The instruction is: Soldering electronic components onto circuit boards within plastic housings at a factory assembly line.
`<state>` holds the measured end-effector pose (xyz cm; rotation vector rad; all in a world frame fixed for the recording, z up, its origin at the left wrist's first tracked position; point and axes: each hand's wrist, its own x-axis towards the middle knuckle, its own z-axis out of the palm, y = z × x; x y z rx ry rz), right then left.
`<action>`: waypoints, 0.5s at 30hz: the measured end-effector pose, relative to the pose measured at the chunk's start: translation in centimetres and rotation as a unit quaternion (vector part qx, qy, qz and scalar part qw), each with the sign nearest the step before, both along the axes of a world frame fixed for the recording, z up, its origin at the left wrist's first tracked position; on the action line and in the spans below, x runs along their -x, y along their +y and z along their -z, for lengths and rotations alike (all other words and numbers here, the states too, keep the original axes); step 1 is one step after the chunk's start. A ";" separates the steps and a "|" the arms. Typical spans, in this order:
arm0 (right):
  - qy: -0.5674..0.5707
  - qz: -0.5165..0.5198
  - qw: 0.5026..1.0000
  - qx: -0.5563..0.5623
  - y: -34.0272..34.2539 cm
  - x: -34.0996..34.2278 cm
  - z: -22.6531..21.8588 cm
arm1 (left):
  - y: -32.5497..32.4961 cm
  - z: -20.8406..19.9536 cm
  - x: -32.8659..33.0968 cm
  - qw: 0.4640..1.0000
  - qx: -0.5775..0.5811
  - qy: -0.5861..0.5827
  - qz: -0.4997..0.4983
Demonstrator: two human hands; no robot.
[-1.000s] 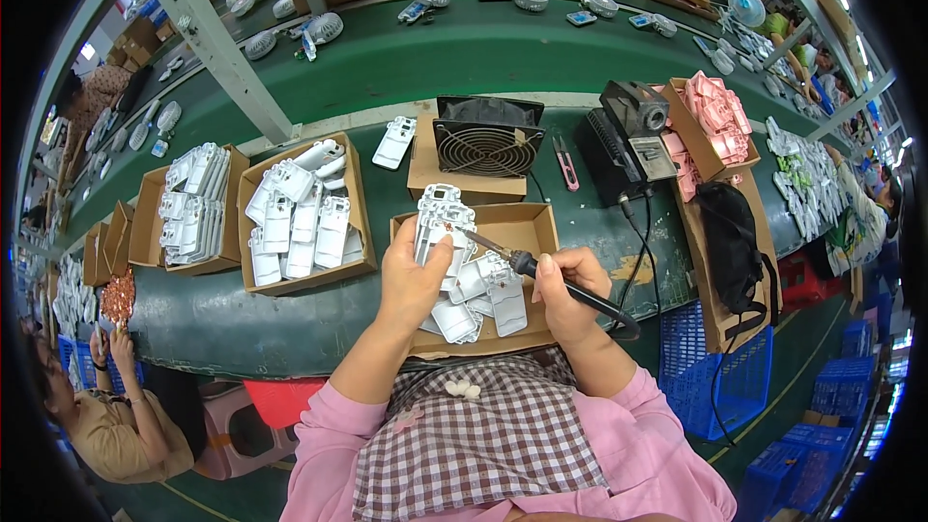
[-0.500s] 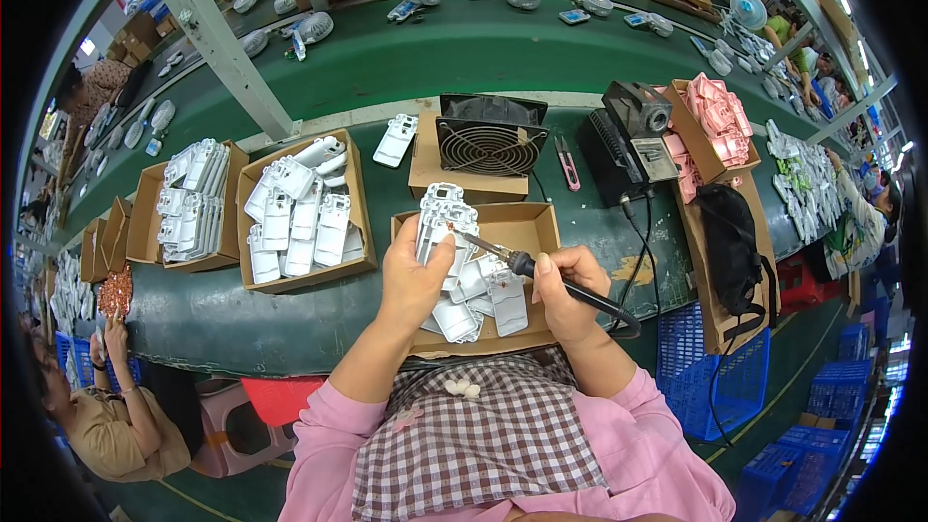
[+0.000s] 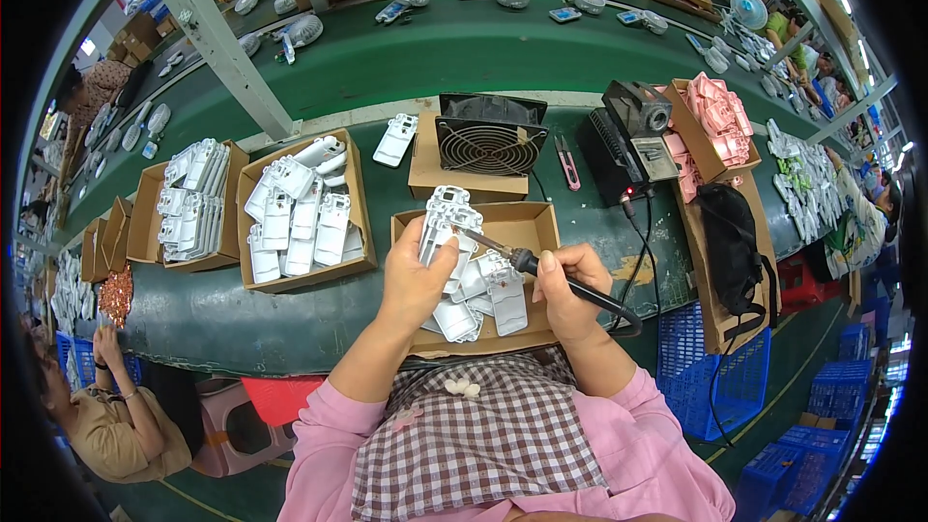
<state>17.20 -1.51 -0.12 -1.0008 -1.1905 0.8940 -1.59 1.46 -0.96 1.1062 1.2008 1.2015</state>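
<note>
My left hand (image 3: 411, 271) is closed round a white plastic housing (image 3: 448, 216), its thumb pressed on the lower part. The housing is tilted up above an open cardboard box (image 3: 530, 222) that holds several more white housings (image 3: 506, 298). In my right hand (image 3: 576, 288) is a soldering iron (image 3: 580, 292), gripped like a pen by its black handle. The iron's metal tip reaches left to a small copper-coloured spot on the housing, seemingly touching it. What my left fingers do behind the housing is hidden.
Behind the box stand a black fan (image 3: 491, 135) and a black soldering station (image 3: 619, 150), with tweezers (image 3: 566, 164) between them. Boxes of white housings (image 3: 307, 280) are on the left, pink parts (image 3: 715, 116) on the right. A conveyor (image 3: 425, 53) carries small fans beyond. A co-worker (image 3: 116, 425) sits at left.
The housing and the iron's tip have shifted very slightly right and down. Small fans on the conveyor have moved left. The co-worker's hands at the left have moved a little.
</note>
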 end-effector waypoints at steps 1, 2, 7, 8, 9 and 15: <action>0.000 -0.002 1.000 -0.002 0.0 0.0 0.0 | 0.0 -0.1 0.0 1.000 0.004 0.010 0.003; 0.001 -0.003 1.000 -0.004 0.0 0.0 0.0 | -0.1 -0.1 0.0 1.000 0.005 0.010 0.002; -0.007 -0.006 1.000 -0.001 0.0 0.0 0.1 | -0.1 -0.2 -0.1 1.000 -0.008 0.017 0.001; -0.007 -0.006 1.000 0.001 0.0 0.0 0.1 | -0.1 -0.2 -0.1 1.000 -0.008 0.016 0.001; -0.007 -0.006 1.000 0.001 0.0 0.1 0.1 | -0.2 -0.2 -0.1 1.000 -0.007 0.020 0.001; -0.023 -0.007 1.000 0.005 0.0 -0.1 0.2 | -0.1 -0.6 0.0 1.000 0.010 0.013 0.008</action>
